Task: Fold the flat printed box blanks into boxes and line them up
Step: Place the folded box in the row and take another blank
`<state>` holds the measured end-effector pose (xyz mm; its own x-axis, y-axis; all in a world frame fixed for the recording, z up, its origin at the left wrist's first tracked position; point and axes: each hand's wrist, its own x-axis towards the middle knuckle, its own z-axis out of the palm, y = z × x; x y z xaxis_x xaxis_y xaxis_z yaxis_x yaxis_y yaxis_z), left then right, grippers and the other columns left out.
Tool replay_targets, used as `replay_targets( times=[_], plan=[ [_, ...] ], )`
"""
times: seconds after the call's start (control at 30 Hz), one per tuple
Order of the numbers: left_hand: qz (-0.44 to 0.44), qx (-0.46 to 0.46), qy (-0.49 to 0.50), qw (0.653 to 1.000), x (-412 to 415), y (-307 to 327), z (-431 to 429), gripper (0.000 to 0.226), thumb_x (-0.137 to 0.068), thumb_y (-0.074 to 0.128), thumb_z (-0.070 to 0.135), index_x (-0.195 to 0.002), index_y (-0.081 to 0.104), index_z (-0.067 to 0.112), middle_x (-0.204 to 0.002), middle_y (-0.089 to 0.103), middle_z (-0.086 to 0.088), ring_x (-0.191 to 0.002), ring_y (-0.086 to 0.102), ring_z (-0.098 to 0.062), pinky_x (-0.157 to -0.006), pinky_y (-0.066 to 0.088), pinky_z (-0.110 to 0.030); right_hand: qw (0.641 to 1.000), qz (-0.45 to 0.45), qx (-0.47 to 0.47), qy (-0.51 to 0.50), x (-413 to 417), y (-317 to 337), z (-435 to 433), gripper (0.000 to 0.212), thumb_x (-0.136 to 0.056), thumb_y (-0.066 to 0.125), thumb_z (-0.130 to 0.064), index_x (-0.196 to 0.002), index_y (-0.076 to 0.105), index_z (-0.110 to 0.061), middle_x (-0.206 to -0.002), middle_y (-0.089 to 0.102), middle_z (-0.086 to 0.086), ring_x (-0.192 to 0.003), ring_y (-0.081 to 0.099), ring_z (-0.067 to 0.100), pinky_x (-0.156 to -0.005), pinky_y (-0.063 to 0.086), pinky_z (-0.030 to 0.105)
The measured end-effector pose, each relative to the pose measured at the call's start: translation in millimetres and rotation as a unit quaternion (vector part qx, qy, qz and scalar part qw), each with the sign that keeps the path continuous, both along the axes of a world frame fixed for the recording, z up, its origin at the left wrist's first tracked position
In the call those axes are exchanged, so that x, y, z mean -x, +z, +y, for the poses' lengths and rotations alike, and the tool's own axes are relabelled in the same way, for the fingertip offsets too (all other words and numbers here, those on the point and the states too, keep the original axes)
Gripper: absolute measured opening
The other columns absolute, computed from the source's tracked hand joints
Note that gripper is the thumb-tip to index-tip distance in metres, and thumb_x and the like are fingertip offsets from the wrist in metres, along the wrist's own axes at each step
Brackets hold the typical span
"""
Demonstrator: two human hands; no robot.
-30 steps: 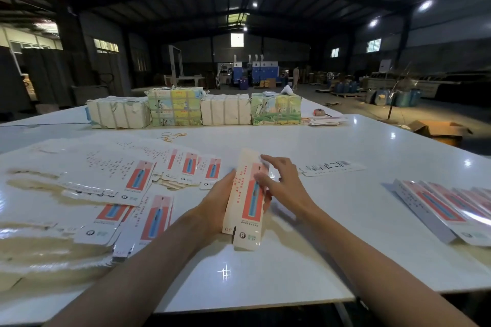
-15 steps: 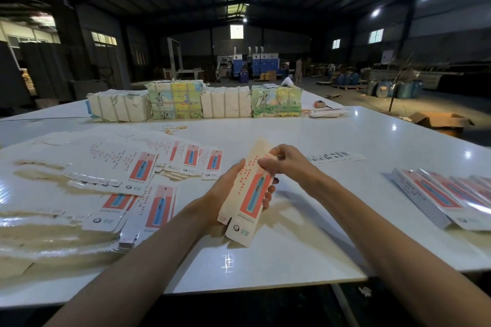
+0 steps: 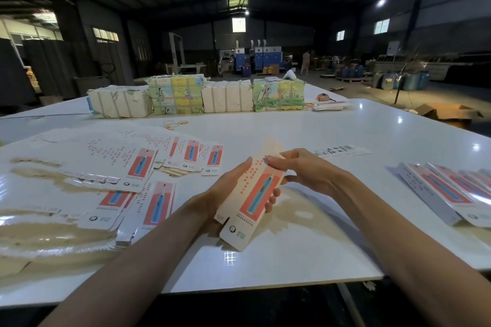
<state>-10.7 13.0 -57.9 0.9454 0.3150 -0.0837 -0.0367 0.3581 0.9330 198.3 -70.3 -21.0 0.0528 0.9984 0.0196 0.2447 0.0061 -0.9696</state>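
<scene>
A long white box blank [image 3: 252, 199] with a red panel and a blue toothbrush picture is held tilted above the white table [image 3: 292, 255]. My left hand [image 3: 225, 191] grips it from the left and underneath, fingertips showing at its right edge. My right hand [image 3: 303, 167] pinches its upper end. Flat blanks [image 3: 127, 170] lie fanned out in a heap on the left. Folded boxes [image 3: 451, 188] lie side by side at the right edge.
Wrapped paper bundles [image 3: 196, 97] stand in a row at the table's far side, with rubber bands [image 3: 175, 123] in front of them. A barcode strip [image 3: 341, 150] lies past my right hand. A person stands far back in the hall.
The blank has tilted further, its top end leaning right. My right hand moved from its side up to its upper end. The camera has come slightly closer.
</scene>
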Motion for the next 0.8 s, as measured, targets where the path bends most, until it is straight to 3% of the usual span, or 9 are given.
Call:
replay_targets(
  times=[0.1,0.23,0.33,0.4,0.47,0.57,0.67,0.8],
  plan=[
    [-0.015,-0.004,-0.01,1.0,0,1,2,0.058,-0.104,0.042,0.061,-0.122,0.071,0.014,-0.114,0.069,-0.017,-0.089,0.072,-0.027,-0.081,0.062,-0.035,0.999,0.02,-0.024,-0.002,2,0,0,0.029,-0.096,0.075,-0.038,-0.087,0.086,-0.013,-0.106,0.079,0.015,-0.093,0.075,0.021,-0.086,0.055,0.031],
    [-0.022,0.023,-0.023,0.999,-5,4,2,0.06,-0.099,0.051,0.063,-0.121,0.069,0.01,-0.108,0.069,-0.016,-0.086,0.072,-0.025,-0.078,0.063,-0.036,0.991,0.111,-0.066,0.029,2,1,-3,0.035,-0.099,0.07,-0.036,-0.088,0.082,-0.006,-0.118,0.075,0.019,-0.101,0.072,0.028,-0.094,0.055,0.036],
    [-0.015,0.03,-0.006,0.999,-14,-2,5,0.064,-0.095,0.056,0.064,-0.118,0.064,0.006,-0.095,0.069,-0.012,-0.076,0.07,-0.021,-0.07,0.063,-0.032,0.985,0.144,-0.087,0.041,4,0,-3,0.032,-0.1,0.067,-0.032,-0.097,0.081,-0.003,-0.133,0.072,0.01,-0.117,0.07,0.028,-0.095,0.059,0.032],
    [-0.022,0.048,-0.024,0.998,-17,-5,7,0.061,-0.093,0.063,0.064,-0.115,0.061,0.007,-0.092,0.067,-0.01,-0.073,0.067,-0.017,-0.068,0.061,-0.028,0.981,0.166,-0.094,0.029,9,-2,-1,0.034,-0.099,0.07,-0.03,-0.11,0.076,0.001,-0.119,0.073,0.012,-0.107,0.07,0.029,-0.093,0.057,0.033],
    [-0.047,0.116,-0.054,0.991,-18,-5,7,0.056,-0.087,0.08,0.053,-0.111,0.059,0.007,-0.088,0.067,-0.01,-0.07,0.067,-0.018,-0.068,0.061,-0.027,0.973,0.196,-0.117,0.014,14,-2,1,0.033,-0.096,0.073,-0.024,-0.119,0.07,0.001,-0.104,0.071,0.016,-0.101,0.069,0.03,-0.09,0.058,0.033],
    [-0.113,0.23,-0.057,0.965,-14,-3,6,0.061,-0.072,0.098,0.028,-0.111,0.058,0.003,-0.086,0.07,-0.015,-0.068,0.071,-0.025,-0.067,0.062,-0.033,0.953,0.257,-0.158,-0.03,17,0,3,0.049,-0.093,0.076,-0.016,-0.138,0.056,-0.012,-0.11,0.075,0.016,-0.105,0.075,0.033,-0.088,0.062,0.036],
    [-0.138,0.274,-0.025,0.951,-10,0,2,0.044,-0.086,0.087,0.031,-0.107,0.066,-0.001,-0.088,0.069,-0.018,-0.072,0.071,-0.029,-0.069,0.063,-0.036,0.972,0.187,-0.137,-0.036,24,-7,3,0.068,-0.094,0.077,-0.022,-0.15,0.038,-0.02,-0.118,0.077,0.014,-0.11,0.075,0.032,-0.094,0.062,0.037],
    [-0.133,0.232,0.084,0.96,-12,-1,3,0.047,-0.1,0.062,0.052,-0.118,0.069,0.008,-0.094,0.068,-0.013,-0.075,0.07,-0.022,-0.069,0.062,-0.033,0.979,0.121,-0.161,-0.039,35,-17,4,0.071,-0.09,0.078,-0.034,-0.149,0.039,-0.027,-0.116,0.079,0.013,-0.108,0.076,0.03,-0.099,0.06,0.043]
  ],
)
